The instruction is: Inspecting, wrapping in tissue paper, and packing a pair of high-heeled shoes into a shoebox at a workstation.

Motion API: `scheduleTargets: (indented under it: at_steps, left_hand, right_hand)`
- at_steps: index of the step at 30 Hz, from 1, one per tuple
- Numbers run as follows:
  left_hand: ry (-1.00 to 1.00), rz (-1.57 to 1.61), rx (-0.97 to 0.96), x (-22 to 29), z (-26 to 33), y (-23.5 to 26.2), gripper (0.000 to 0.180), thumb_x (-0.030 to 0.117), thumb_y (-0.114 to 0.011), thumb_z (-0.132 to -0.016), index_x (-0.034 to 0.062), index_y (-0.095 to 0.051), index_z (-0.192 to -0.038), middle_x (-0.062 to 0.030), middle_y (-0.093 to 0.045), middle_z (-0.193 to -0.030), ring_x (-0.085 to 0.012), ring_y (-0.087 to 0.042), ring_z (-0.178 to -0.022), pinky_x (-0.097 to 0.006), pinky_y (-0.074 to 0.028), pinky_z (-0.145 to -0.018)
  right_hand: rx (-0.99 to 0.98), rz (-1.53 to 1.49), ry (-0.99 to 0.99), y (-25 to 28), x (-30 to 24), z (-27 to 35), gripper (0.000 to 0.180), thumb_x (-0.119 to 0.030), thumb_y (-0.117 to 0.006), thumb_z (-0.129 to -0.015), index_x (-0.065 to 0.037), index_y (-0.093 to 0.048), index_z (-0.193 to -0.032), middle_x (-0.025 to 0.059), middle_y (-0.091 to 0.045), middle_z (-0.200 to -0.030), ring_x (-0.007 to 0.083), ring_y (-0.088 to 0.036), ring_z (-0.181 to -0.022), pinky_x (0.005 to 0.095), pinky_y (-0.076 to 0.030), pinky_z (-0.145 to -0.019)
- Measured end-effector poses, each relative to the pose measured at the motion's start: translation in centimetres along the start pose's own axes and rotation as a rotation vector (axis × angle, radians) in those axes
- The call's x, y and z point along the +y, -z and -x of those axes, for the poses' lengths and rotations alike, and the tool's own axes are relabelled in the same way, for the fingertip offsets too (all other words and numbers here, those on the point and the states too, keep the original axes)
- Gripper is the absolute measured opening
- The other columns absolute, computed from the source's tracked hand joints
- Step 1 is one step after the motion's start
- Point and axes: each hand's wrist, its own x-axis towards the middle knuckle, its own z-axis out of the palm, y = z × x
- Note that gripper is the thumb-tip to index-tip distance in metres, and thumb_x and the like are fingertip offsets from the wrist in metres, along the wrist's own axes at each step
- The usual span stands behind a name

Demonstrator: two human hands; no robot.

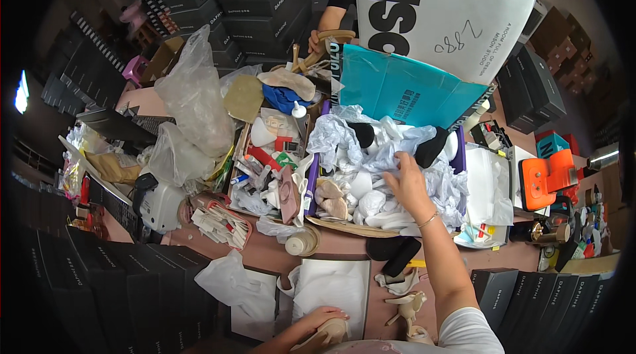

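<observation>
My right hand (409,186) reaches into a purple-sided box (311,189) filled with crumpled white paper (339,138). Its thumb and fingers are apart over the paper wads, and I see nothing held. Low in the view, my left hand (323,317) is closed on a beige shoe (331,334), partly cut off by the lower edge. Just beyond it lies an open box lined with white tissue paper (329,288). Right of that box, a beige high-heeled shoe (407,305) lies on the pink table (278,256).
A turquoise carton flap (404,85) rises behind the purple-sided box. Another person's hand (314,41) is at the far side. Left are a tray of small items (255,178) and a clear plastic bag (195,99). An orange tape dispenser (546,178) stands right. Dark shoeboxes (126,281) flank the table.
</observation>
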Motion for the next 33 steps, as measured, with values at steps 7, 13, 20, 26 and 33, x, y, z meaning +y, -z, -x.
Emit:
scheduleTargets:
  at_steps: [7,13,20,26,33]
  left_hand:
    - [-0.018,-0.025,-0.004,-0.7,-0.4,0.3,0.024,0.023,-0.06,-0.09,0.0016,-0.064,-0.099,-0.0021,-0.067,-0.094,-0.0079,-0.06,-0.081,-0.019,-0.046,-0.071]
    - [0.013,-0.06,0.014,-0.1,0.0,-0.1,0.025,0.025,-0.06,-0.089,0.0026,-0.065,-0.099,-0.0017,-0.067,-0.094,-0.0074,-0.06,-0.08,-0.02,-0.046,-0.069]
    - [0.008,-0.074,0.0,0.9,0.8,-0.9,0.027,0.025,-0.061,-0.09,0.0021,-0.066,-0.103,-0.0026,-0.068,-0.095,-0.0067,-0.06,-0.08,-0.019,-0.046,-0.07]
    - [-0.002,-0.099,-0.014,0.2,0.2,-0.2,0.029,0.026,-0.062,-0.089,0.0018,-0.066,-0.103,-0.0025,-0.068,-0.096,-0.0066,-0.06,-0.081,-0.019,-0.046,-0.071]
    - [0.011,-0.088,0.004,0.9,1.0,-0.9,0.027,0.026,-0.062,-0.089,0.0023,-0.067,-0.101,-0.0023,-0.068,-0.096,-0.0065,-0.059,-0.081,-0.019,-0.045,-0.071]
  right_hand:
    - [-0.295,0.213,0.371,-2.0,-3.0,-1.2,0.058,-0.023,-0.073,-0.07,-0.002,-0.052,-0.12,0.0233,-0.046,-0.128,0.041,-0.041,-0.122,0.0464,-0.036,-0.1]
    - [-0.815,0.633,0.008,-3.9,-3.5,-4.2,0.084,-0.05,-0.078,-0.058,-0.007,-0.053,-0.126,0.0156,-0.046,-0.135,0.0393,-0.025,-0.134,0.0559,-0.032,-0.099]
    - [-1.028,0.752,0.037,-5.9,-3.6,-4.8,0.074,-0.044,-0.078,-0.058,-0.008,-0.059,-0.12,0.01,-0.052,-0.13,0.0359,-0.027,-0.135,0.0614,-0.027,-0.099]
    - [-0.842,0.544,0.137,-6.2,-0.7,-3.2,0.055,-0.036,-0.072,-0.058,-0.008,-0.066,-0.105,0.0099,-0.059,-0.119,0.0341,-0.034,-0.13,0.0601,-0.027,-0.1]
    - [-0.682,0.26,0.179,-6.1,2.2,-2.6,0.049,-0.033,-0.069,-0.057,-0.006,-0.066,-0.098,0.0137,-0.06,-0.115,0.0374,-0.035,-0.129,0.0553,-0.027,-0.103]
